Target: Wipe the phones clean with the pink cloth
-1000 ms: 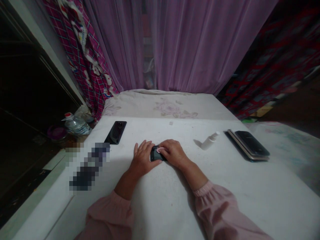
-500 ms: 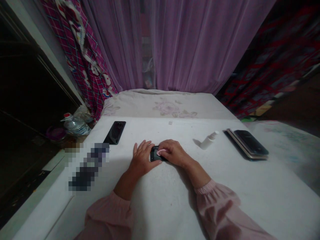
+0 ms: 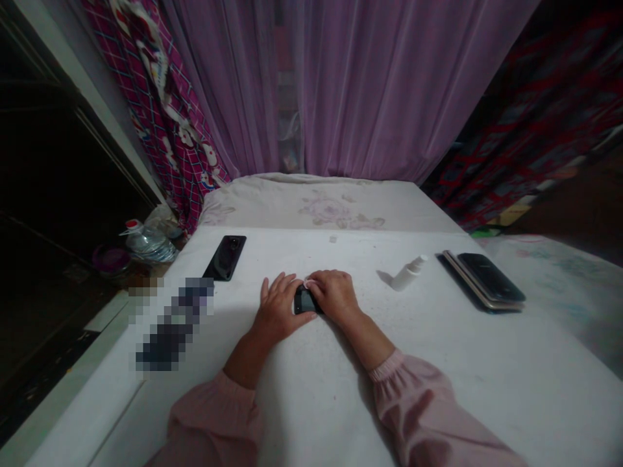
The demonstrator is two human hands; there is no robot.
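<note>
A small black phone (image 3: 305, 301) lies on the white tabletop (image 3: 311, 383), partly hidden between my hands. My left hand (image 3: 280, 308) rests at its near-left side, fingers spread, steadying it. My right hand (image 3: 335, 297) lies over its right side. A scrap of pink cloth or wipe (image 3: 307, 283) shows under my right fingertips at the far edge of the phone. Most of the cloth is hidden, and I cannot tell its size.
A black smartphone (image 3: 224, 258) lies to the far left, and a white spray bottle (image 3: 407, 275) lies to the right. Further right is a stack of phones (image 3: 484, 282). A pixelated object (image 3: 172, 324) lies near the left edge. A plastic water bottle (image 3: 148, 246) stands beyond that edge.
My right fingertips and the pink cloth have shifted toward the far edge of the phone. The phone and my left hand have barely moved.
</note>
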